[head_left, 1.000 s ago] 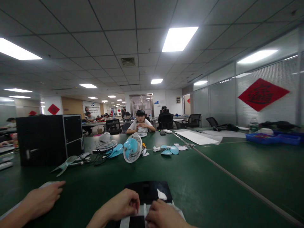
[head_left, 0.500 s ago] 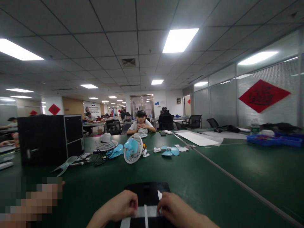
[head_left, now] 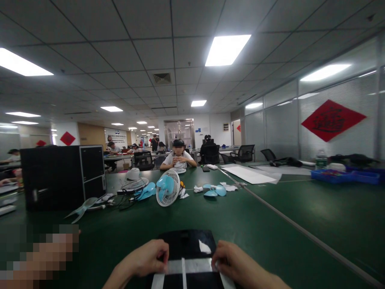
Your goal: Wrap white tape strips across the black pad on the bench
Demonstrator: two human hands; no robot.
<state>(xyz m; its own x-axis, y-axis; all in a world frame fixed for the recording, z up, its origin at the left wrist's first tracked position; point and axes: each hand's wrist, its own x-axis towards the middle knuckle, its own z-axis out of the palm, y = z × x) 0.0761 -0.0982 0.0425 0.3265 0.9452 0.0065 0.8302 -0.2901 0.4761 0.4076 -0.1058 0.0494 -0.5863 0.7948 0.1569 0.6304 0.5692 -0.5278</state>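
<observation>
Low in the view, a black flat-topped object (head_left: pixel 173 242) lies on the green table in front of me. A shiny pale strip (head_left: pixel 195 265) runs across it, along with narrower white strips (head_left: pixel 184 275) running lengthwise. At the strip's left end is my left hand (head_left: pixel 150 258), its fingers curled and closed on that end. My right hand (head_left: pixel 233 260) is closed in a pinch at the right end of the same strip. A torn white scrap (head_left: pixel 205 247) lies on the black surface just beside my right fingers. My fingertips are partly hidden.
At far left another person's blurred arm (head_left: pixel 45 255) reaches in. Beyond are a black computer case (head_left: pixel 54 176), a white fan guard with blue blades (head_left: pixel 167 188), loose blue blades (head_left: pixel 215 190), cables and blue trays (head_left: pixel 331 176). Across the table sits a person (head_left: pixel 179 158).
My hands have moved apart: the left slightly left, the right to the right, off the white scrap. More of the pale strip and the scrap now shows.
</observation>
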